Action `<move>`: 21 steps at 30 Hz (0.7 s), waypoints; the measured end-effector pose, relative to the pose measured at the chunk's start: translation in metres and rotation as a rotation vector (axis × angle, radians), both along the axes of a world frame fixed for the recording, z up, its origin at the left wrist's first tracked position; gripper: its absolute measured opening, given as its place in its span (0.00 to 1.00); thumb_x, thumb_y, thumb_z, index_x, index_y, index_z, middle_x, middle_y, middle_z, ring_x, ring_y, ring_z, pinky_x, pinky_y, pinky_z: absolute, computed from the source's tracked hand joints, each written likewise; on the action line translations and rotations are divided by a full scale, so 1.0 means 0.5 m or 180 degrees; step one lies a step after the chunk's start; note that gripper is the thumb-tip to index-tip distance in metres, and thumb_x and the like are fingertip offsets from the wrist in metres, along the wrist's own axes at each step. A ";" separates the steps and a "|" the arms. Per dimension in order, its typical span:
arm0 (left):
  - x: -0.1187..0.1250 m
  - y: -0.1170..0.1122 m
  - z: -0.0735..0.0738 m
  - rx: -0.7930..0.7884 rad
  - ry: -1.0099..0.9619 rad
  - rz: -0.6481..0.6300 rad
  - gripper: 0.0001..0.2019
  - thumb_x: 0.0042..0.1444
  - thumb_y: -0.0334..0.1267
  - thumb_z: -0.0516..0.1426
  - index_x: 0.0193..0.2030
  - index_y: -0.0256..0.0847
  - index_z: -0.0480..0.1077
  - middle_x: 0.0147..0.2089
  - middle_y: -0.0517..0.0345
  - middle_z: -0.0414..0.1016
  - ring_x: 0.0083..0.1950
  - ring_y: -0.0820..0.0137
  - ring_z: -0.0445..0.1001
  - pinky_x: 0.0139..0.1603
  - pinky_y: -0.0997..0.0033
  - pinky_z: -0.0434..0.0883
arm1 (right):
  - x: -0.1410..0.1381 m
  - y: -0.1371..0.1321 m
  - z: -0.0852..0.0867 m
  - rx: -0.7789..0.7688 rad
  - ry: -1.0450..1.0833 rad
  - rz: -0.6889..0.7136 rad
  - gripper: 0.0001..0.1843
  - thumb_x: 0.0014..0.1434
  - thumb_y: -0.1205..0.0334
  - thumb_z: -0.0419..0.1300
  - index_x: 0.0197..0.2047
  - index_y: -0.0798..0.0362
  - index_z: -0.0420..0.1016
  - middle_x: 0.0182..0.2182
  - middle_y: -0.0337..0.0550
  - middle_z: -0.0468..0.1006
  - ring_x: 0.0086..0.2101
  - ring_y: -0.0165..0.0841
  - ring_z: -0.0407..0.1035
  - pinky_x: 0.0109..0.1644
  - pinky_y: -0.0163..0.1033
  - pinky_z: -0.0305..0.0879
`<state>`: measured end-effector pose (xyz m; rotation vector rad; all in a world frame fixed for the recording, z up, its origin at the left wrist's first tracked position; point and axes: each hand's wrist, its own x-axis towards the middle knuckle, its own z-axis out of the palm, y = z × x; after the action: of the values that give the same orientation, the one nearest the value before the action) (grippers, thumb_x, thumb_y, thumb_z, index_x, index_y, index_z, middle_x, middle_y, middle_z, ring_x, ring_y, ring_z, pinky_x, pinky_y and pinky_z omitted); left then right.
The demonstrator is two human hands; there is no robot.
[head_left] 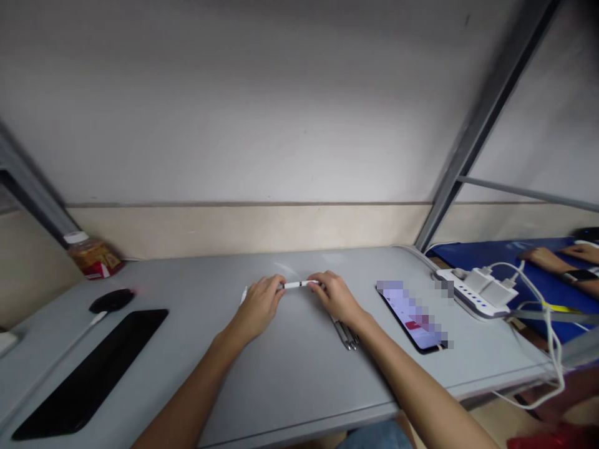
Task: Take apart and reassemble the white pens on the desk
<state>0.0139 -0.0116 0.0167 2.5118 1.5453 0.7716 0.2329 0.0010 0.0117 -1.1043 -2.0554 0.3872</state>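
A slim white pen with dark bands stretches level between my two hands, just above the grey desk. My left hand pinches its left end between thumb and fingers. At the other end, my right hand has its fingers closed round the pen's tip, which they hide. Several pens with metal tips lie partly covered under my right wrist. A small white object shows beside my left hand, too little of it in sight to name.
On the left are a bottle, a black mouse with a white cable and a black slab. To the right lie a lit phone and a power strip with plugs. A co-worker's hands rest on a blue surface beyond.
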 end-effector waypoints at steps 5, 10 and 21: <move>0.003 0.000 -0.006 0.0060 0.0240 -0.0008 0.12 0.66 0.40 0.43 0.41 0.42 0.65 0.40 0.55 0.72 0.43 0.65 0.68 0.44 0.65 0.62 | -0.001 0.000 -0.001 0.0206 0.0090 0.0095 0.10 0.57 0.70 0.59 0.42 0.51 0.71 0.35 0.41 0.74 0.35 0.32 0.67 0.39 0.35 0.61; 0.007 0.001 -0.014 0.0143 0.0420 -0.0037 0.15 0.68 0.40 0.40 0.38 0.41 0.65 0.37 0.56 0.71 0.41 0.65 0.67 0.42 0.65 0.61 | 0.000 0.000 -0.004 0.0137 0.0047 0.0165 0.09 0.56 0.72 0.57 0.38 0.51 0.73 0.33 0.40 0.74 0.30 0.29 0.66 0.35 0.33 0.60; 0.014 -0.006 -0.007 0.0274 0.0287 0.0003 0.14 0.67 0.41 0.42 0.38 0.42 0.65 0.38 0.58 0.71 0.42 0.65 0.67 0.42 0.65 0.59 | 0.003 0.000 0.012 -0.0016 0.0125 0.0213 0.05 0.57 0.67 0.60 0.37 0.53 0.76 0.33 0.42 0.77 0.33 0.31 0.68 0.37 0.34 0.61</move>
<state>0.0207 -0.0143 0.0130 2.6422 1.5732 0.7505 0.2346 0.0011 0.0177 -1.0251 -2.0618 0.4440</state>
